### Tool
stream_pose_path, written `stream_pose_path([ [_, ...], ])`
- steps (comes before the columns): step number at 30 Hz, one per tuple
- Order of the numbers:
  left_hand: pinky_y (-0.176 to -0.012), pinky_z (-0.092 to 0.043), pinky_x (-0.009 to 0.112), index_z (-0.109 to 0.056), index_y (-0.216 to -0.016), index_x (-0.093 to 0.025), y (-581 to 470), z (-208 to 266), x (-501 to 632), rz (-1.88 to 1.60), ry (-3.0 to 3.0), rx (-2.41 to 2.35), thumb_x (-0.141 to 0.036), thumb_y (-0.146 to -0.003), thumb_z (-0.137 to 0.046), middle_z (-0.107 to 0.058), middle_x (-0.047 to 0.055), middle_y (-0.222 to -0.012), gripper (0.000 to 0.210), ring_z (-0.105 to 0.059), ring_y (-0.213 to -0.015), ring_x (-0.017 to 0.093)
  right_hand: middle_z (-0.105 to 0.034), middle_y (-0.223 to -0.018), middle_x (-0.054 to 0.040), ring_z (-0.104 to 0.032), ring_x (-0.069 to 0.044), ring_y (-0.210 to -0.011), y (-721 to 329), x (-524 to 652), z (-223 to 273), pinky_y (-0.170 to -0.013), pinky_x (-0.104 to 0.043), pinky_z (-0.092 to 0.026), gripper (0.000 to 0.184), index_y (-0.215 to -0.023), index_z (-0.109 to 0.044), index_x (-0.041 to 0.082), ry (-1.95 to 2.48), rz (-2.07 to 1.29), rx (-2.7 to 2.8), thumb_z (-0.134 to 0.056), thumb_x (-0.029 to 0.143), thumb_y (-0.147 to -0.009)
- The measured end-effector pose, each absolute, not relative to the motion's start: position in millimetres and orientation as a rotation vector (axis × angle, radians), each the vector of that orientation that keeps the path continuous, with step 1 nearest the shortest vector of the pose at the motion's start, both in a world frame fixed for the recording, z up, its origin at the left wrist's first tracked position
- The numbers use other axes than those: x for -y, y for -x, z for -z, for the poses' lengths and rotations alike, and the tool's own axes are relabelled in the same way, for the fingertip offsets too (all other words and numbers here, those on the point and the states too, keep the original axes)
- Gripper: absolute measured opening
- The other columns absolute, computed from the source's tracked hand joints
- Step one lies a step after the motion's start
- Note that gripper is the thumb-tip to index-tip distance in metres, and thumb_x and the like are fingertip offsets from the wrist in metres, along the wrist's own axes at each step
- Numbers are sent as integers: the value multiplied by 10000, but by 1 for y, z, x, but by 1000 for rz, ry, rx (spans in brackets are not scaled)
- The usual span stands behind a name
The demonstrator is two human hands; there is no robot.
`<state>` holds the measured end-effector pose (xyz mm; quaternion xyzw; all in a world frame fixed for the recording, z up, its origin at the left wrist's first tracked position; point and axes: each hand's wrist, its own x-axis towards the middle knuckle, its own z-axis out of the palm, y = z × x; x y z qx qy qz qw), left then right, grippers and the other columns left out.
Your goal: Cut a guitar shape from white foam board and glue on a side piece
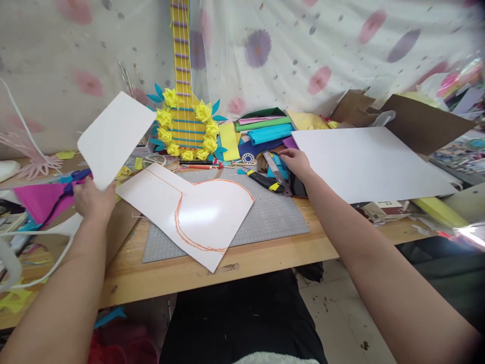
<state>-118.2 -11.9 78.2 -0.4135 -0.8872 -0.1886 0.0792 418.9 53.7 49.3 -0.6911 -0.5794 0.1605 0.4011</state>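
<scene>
My left hand (94, 199) is closed on a white foam board piece (117, 134) with a rounded corner, raised above the left of the table. A larger cut white board (212, 217) lies on the grey cutting mat (280, 217), with an orange curved outline drawn on it. My right hand (297, 163) reaches over the clutter behind the mat, fingers stretched forward and partly hidden. Below it are a steel ruler (276, 171), blue paper scraps (279, 163) and a dark flat object (296, 185). A black and yellow utility knife (265, 181) lies nearby.
A yellow paper guitar (185, 121) with yellow flowers stands against the curtain. Rolled coloured paper (265, 126) lies at the back. A large white sheet (352, 162) rests on the right. White cables (45, 275) and pink paper (41, 199) crowd the left.
</scene>
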Motion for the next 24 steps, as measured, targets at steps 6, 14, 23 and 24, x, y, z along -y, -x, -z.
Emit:
stream_pose_path([
  [6,-910,-388,513,-448,-1308,-120,122,-70,25,600,1096,2775,-540,-779,-421,-448,216,-1296,675,-460,-1162,379,-688,-893,-49,-608,-154,-771,-343,-42,-30,-766,-316,-478,224,-976,-666,180,1621,-727,1682,-560,247,-790],
  [14,-1001,-275,573,-283,-1416,-16,106,-61,23,736,1210,2596,-456,-791,-427,-353,286,-1392,778,-325,-1297,403,-694,-1014,-66,-621,-191,-916,-280,-18,-19,-817,-316,-455,275,-1058,-641,189,1718,-639,1787,-514,293,-837],
  [23,-1000,-256,655,-500,-1217,-180,16,-34,12,1052,1506,2639,-451,-854,-426,-428,206,-1366,459,-301,-1334,376,-697,-941,-52,-612,-205,-882,-285,-9,-11,-821,-344,-446,245,-965,-668,202,1642,-673,1766,-500,323,-835],
  [24,-1019,-268,625,-502,-1202,-183,13,-33,12,1115,1504,2597,-429,-857,-432,-431,194,-1359,429,-312,-1333,350,-696,-920,-49,-614,-196,-856,-285,-9,-11,-805,-335,-453,256,-978,-664,196,1621,-742,1693,-522,341,-823],
])
